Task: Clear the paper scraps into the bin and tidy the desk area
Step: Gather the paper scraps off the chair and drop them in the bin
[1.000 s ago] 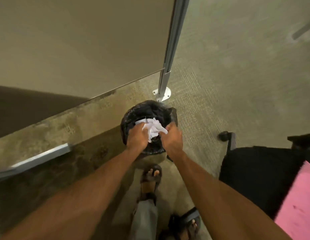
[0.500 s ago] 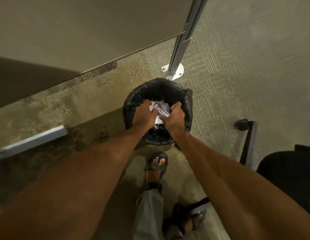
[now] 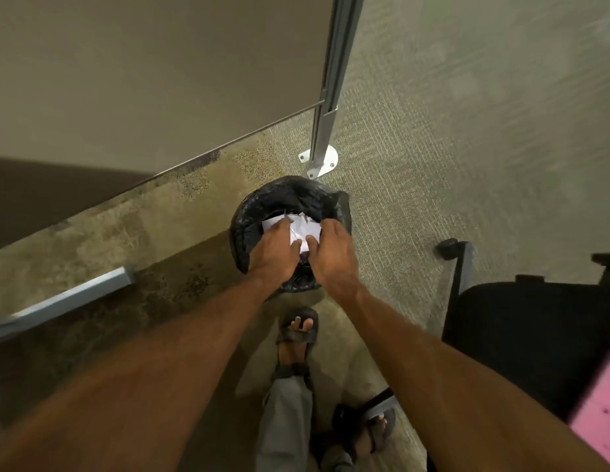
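Hands: left hand point(image 3: 275, 249) and right hand point(image 3: 335, 254) both hold the paper scraps point(image 3: 303, 229) over the bin point(image 3: 249, 218).
Around: post point(image 3: 332, 97) just behind bin, black chair point(image 3: 535, 338) to the right.

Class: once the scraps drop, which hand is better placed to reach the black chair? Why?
Probably right: the right hand, gripping crumpled white paper scraps over the black-lined round bin, is nearer the black padded chair; the left hand would cross.
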Demonstrator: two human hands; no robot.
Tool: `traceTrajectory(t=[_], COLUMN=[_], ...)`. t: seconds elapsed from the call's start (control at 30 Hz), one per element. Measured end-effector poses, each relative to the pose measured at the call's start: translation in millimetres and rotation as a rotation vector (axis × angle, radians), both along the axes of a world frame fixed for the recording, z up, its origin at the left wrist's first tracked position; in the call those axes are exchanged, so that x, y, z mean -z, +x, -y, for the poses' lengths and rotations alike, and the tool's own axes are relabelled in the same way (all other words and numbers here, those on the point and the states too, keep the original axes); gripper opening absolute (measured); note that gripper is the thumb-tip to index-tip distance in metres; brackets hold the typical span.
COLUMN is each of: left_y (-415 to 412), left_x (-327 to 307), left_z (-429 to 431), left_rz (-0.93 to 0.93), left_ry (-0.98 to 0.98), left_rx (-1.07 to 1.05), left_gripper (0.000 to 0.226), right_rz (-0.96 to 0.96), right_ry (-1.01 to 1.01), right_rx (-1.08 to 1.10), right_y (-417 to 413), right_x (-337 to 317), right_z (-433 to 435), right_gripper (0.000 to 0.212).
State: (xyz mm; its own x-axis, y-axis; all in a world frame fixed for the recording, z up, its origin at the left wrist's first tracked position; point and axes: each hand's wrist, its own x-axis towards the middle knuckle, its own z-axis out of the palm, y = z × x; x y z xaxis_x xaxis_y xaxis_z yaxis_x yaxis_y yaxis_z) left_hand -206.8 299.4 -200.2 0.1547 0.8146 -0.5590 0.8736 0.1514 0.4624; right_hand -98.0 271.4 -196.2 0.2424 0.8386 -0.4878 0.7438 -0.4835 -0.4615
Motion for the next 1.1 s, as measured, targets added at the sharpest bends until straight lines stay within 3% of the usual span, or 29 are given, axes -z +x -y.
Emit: traceTrajectory(t=[0.13,0.4,0.73,1.1], left_y=[17,43,121,219], left_x=[-32,-93,-165,-191], left_z=[15,46,110,193], left_rz=[-0.012,-0.113,-0.114,-0.119], left_ry=[0.132,0.290,0.350,0.412], left_rx=[0.082,0.362,0.567,0.825], left_gripper=[0.055,0.070,0.071,0.071], right_rz=[0.104,0.099,0.204,0.306], right_ry=[0.067,0.102,0.192,0.139], right_rx=[-0.013,0.070,0.213,0.401], right_y=[10,58,144,230], right_x=[-32,-104,-177,-197], right_z=[16,60,151,260], right_gripper=[0.050,0.066,0.066,0.069])
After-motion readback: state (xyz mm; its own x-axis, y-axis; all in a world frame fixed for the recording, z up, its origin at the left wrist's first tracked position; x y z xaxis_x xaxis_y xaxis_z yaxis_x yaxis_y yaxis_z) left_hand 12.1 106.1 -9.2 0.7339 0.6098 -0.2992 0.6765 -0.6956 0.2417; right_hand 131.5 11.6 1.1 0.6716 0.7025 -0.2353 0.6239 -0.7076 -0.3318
